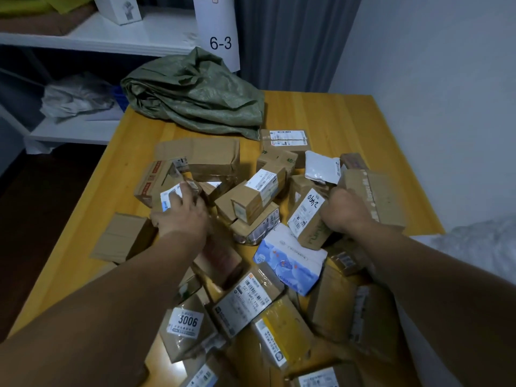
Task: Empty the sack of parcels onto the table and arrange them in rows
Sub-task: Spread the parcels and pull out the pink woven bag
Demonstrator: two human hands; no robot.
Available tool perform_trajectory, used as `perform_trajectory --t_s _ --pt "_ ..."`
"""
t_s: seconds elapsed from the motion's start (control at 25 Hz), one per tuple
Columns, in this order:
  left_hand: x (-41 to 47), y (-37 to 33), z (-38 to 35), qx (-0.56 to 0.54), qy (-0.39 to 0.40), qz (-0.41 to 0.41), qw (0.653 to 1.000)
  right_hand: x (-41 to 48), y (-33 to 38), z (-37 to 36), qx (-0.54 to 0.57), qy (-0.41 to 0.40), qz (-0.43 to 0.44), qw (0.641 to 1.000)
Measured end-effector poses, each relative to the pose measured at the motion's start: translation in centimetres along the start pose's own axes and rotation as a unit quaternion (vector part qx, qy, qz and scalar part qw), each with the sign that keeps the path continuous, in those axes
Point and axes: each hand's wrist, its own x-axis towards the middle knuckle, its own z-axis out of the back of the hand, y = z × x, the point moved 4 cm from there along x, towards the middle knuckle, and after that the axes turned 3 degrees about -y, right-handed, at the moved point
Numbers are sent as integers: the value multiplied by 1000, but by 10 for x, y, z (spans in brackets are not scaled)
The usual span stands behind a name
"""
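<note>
Several cardboard parcels lie in a loose heap across the yellow wooden table (335, 118). The green woven sack (195, 93) lies crumpled and flat at the table's far edge. My left hand (181, 210) lies on top of a small parcel with a white label (170, 195) at the heap's left side, fingers curled over it. My right hand (344, 209) grips the right side of a tilted brown box with a handwritten label (305, 215). A blue and white box (290, 261) lies just in front of it. A parcel marked 3006 (185, 322) sits near me.
White shelves (111, 37) stand behind the table at the left, with a sign reading 6-3 (220, 43) and a white bag (75, 96) on the lower shelf. A grey curtain (293, 40) and a white wall lie behind. Bare tabletop shows at the far right corner.
</note>
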Motion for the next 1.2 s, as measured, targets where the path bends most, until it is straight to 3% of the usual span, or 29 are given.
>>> perform_trajectory --t_s 0.32,0.44,0.52,0.64,0.72,0.84,0.96,1.04,1.2 --pt "-31 -10 42 -91 -18 -76 993 -64 9 36 -47 36 -34 998" --pt "-48 -22 64 -186 -5 -129 974 -93 3 60 -39 29 -39 998" --pt "-61 -37 68 -217 8 -159 963 -120 -2 55 -14 114 -49 992" --pt "-80 -57 58 -237 17 -186 954 -166 -4 16 7 290 -96 952" --pt "-89 -63 47 -233 46 -204 950 -185 2 -14 37 329 -105 938" --pt "-97 -57 20 -163 121 -231 951 -204 17 -67 -49 330 -34 942" --pt "-107 -44 -15 -97 208 -249 941 -216 27 -105 -107 250 19 962" --pt "-114 -33 -35 -70 237 -243 938 -213 26 -108 -117 199 17 973" --pt "-115 -15 -73 -88 231 -187 951 -195 18 -89 -75 239 -30 968"
